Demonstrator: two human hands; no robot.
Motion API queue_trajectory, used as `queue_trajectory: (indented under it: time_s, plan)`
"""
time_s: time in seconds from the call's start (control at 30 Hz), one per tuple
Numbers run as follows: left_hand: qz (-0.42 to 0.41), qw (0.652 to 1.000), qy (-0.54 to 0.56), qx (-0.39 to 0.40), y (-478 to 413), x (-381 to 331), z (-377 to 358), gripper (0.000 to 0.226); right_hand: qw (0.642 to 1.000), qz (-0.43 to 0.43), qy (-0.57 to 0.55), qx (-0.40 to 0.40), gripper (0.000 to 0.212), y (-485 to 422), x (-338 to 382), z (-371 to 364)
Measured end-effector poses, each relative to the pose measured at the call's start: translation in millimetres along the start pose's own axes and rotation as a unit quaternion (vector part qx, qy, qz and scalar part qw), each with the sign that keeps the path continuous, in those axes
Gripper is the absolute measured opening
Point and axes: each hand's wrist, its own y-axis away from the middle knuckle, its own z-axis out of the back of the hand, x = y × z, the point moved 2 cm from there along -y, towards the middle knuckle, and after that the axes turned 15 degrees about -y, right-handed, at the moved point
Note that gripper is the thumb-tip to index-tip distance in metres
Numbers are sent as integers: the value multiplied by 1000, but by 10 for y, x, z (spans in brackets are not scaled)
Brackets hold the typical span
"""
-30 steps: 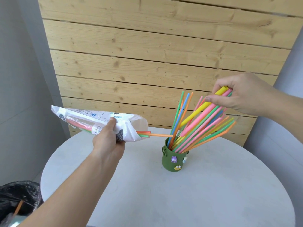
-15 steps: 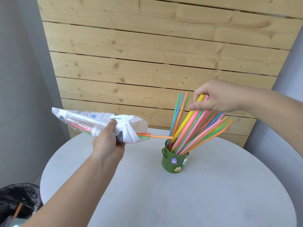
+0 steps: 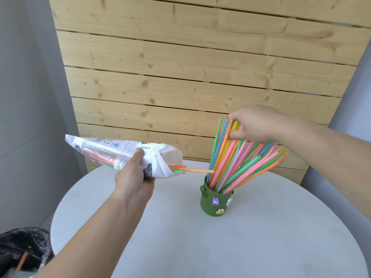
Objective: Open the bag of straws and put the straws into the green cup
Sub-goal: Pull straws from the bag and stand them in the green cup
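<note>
A green cup (image 3: 214,203) with small stickers stands on the round white table (image 3: 200,247). Several coloured straws (image 3: 241,167) fan out of it, leaning right. My right hand (image 3: 255,125) is above the cup and pinches the top of a thick yellow straw (image 3: 234,127) standing among them. My left hand (image 3: 134,173) grips the white plastic straw bag (image 3: 112,149), held level to the left of the cup. A few orange and green straws (image 3: 190,169) poke out of the bag's open mouth toward the cup.
A wall of pale wooden planks (image 3: 200,77) rises right behind the table. A bin lined with a black bag (image 3: 22,249) sits at the lower left, below the table's edge. Grey walls flank both sides.
My right hand has moved left and down with the yellow straw, swinging it from a rightward lean to nearly upright in the cup. The left hand and bag have stayed put.
</note>
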Motion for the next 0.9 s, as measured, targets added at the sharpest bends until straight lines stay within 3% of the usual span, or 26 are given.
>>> queue_trajectory:
  time_s: [0.1, 0.2, 0.6, 0.77, 0.9]
  plan:
    - [-1, 1000, 2, -1, -8, 0, 8, 24, 999, 18, -37, 8, 30, -4, 28, -52]
    - [4, 1000, 2, -5, -11, 2, -1, 12, 997, 18, -81, 5, 27, 13, 26, -68]
    - [0, 1000, 1, -1, 19, -5, -13, 32, 963, -1, -266, 35, 57, 152, -92, 48]
    - [9, 1000, 1, -10, 9, 8, -4, 21, 960, -3, -276, 45, 66, 231, -28, 38]
    - [13, 1000, 2, -12, 9, 10, -6, 12, 980, 22, -197, 33, 63, 231, 16, -47]
